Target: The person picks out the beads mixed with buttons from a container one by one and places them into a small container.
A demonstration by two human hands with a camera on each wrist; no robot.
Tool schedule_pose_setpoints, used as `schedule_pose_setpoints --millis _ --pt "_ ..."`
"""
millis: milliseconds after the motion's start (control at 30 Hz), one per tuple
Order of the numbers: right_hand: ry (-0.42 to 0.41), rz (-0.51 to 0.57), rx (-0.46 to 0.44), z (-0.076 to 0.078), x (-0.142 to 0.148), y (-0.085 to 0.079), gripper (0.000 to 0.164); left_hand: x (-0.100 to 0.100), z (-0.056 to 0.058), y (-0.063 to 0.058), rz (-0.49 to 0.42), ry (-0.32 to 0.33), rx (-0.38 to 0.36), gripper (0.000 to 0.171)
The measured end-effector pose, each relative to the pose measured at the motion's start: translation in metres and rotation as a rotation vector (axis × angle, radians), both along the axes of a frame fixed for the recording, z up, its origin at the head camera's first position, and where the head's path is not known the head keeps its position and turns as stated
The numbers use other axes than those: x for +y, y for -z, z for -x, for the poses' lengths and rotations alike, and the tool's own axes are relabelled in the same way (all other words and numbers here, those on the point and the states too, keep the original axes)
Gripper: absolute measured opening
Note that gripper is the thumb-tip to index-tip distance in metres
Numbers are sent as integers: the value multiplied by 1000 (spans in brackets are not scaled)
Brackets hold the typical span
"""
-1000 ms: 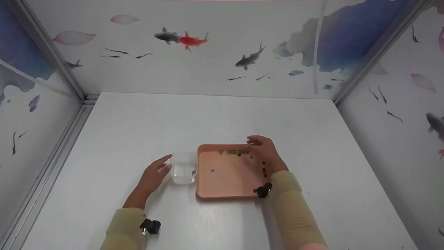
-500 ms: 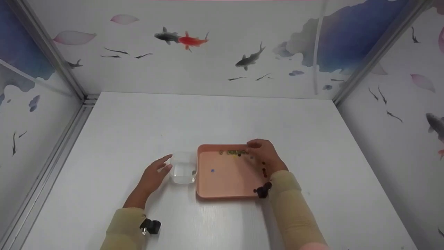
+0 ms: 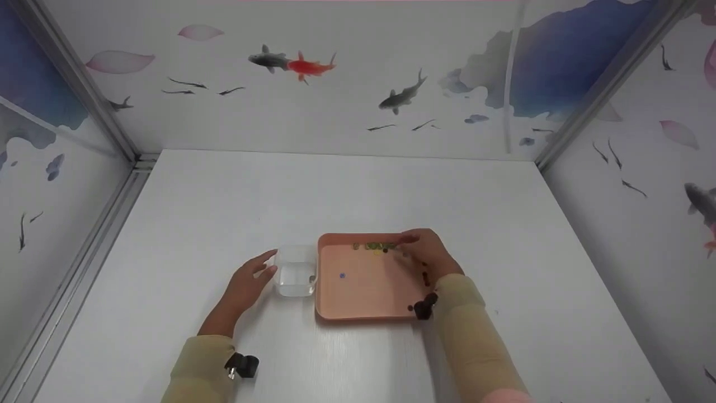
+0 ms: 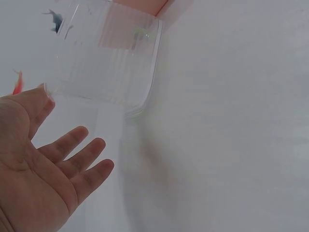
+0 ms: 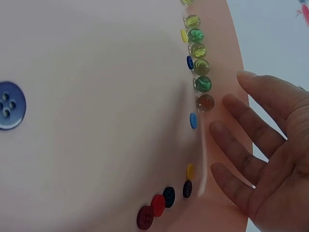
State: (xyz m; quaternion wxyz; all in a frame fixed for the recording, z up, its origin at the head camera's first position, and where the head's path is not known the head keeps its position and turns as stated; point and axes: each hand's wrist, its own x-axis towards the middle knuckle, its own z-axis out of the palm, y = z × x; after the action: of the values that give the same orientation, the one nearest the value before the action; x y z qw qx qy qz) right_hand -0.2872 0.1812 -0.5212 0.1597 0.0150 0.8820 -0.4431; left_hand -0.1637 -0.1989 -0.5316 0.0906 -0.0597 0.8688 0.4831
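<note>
The left hand (image 3: 248,285) stays loosely spread, fingertips at the clear square plastic container (image 3: 295,274), probably steadying it at nine o'clock beside the shallow peach rectangular tray (image 3: 363,299). The right hand (image 3: 428,249), fingers apart and holding nothing, is at one o'clock near mostly green-and-yellow glass marbles (image 5: 198,50), apparently checked by the twelve o'clock wall. Small round coloured buttons (image 5: 158,205) partly crowd them; the black wrist mount (image 3: 425,308) hides the five o'clock corner.

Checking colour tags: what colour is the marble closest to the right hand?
The marble looks reddish-brown, best seen in the right wrist view.
</note>
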Motion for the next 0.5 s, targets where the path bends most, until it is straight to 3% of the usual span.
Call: schedule_pose_setpoints --millis 267,433,500 --pt "10 0 -26 -1 -2 1 23 0 0 0 1 2 8 48" --pt "56 29 -71 -2 -4 0 25 0 0 0 -10 6 27 49" --pt "34 29 -57 -2 -4 -1 27 1 -1 -1 -23 5 25 49"
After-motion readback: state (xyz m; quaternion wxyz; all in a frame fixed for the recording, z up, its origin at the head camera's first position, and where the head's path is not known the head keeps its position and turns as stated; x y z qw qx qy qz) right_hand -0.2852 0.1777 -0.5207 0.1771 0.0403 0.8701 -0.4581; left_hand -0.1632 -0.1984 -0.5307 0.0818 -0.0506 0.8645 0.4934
